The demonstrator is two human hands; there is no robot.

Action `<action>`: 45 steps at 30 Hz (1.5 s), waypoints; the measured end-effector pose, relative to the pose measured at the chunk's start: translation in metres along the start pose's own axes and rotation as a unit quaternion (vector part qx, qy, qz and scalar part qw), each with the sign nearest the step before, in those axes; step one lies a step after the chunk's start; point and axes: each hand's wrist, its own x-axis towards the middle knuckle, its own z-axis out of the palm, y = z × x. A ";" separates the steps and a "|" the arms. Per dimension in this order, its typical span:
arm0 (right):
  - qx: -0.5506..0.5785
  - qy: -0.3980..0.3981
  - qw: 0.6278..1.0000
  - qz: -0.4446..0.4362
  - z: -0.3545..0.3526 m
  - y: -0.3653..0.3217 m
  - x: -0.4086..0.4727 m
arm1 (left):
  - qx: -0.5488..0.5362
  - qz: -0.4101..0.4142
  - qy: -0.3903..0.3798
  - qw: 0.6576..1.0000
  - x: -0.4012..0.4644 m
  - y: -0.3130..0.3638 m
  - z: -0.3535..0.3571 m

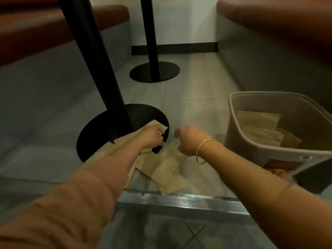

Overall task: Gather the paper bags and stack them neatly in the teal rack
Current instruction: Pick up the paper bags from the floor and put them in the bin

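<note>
1. Lying on the grey tiled floor (pixel 197 83), the loose paper bags (pixel 167 168) sit in an overlapping heap directly beneath and between both hands, partly over the round black base (pixel 100 130) of the nearer table pole (pixel 93 56) and reaching back to the metal floor strip (pixel 179 200).
2. More paper bags lie flat inside the beige bin (pixel 233 126), which stands well to the right of the heap, beside the right forearm.
3. The left hand (pixel 150 136) reaches forward over the pole's base, arm nearly straight, fingers curled around the pale top edge of one bag (pixel 161 127), gripping it.
4. The right hand (pixel 188 140), a thin bracelet (pixel 203 145) at its wrist, hangs just above the heap with fingers curled inward; motion blur hides whether they pinch a bag, so I cannot tell.
5. The heap's bags are flat, their long axes running roughly from the near floor strip diagonally up-left toward the pole, several skewed against each other.
</note>
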 end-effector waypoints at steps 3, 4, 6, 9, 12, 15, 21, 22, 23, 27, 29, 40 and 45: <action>0.013 -0.113 0.993 0.034 0.057 0.007 0.016 | 0.137 -0.003 -0.113 0.984 0.003 -0.027 0.036; 0.027 -0.140 0.988 0.052 0.075 0.008 0.026 | 0.181 0.008 -0.146 0.973 0.007 -0.034 0.047; 0.072 -0.162 0.980 0.093 0.101 0.010 0.031 | 0.255 0.052 -0.178 0.949 0.008 -0.038 0.067; 0.203 -0.133 0.952 0.185 0.125 0.010 0.034 | 0.286 0.092 -0.197 0.933 0.012 -0.041 0.090; 0.338 -0.107 0.897 0.264 0.143 0.006 0.042 | 0.316 0.116 -0.179 0.924 0.023 -0.045 0.100; 0.435 -0.081 0.840 0.314 0.155 -0.001 0.047 | 0.293 0.124 -0.157 0.935 0.025 -0.049 0.098; 0.491 -0.075 0.805 0.323 0.161 0.002 0.052 | 0.247 0.148 -0.129 0.949 0.024 -0.061 0.095; 0.476 -0.070 0.818 0.316 0.160 0.002 0.054 | 0.246 0.157 -0.125 0.948 0.023 -0.063 0.095; 0.446 -0.069 0.840 0.302 0.159 0.000 0.054 | 0.244 0.164 -0.120 0.948 0.023 -0.064 0.095; 0.382 -0.036 0.884 0.267 0.158 -0.005 0.056 | 0.236 0.181 -0.093 0.950 0.020 -0.069 0.093; 0.410 -0.018 0.872 0.266 0.156 -0.008 0.056 | 0.221 0.191 -0.069 0.954 0.018 -0.067 0.093; 0.556 0.082 0.787 0.254 0.111 0.000 0.048 | 0.079 0.198 0.068 0.975 0.015 -0.046 0.081; 0.549 0.105 0.796 0.232 0.083 0.003 0.040 | 0.025 0.241 0.114 0.963 0.007 -0.041 0.071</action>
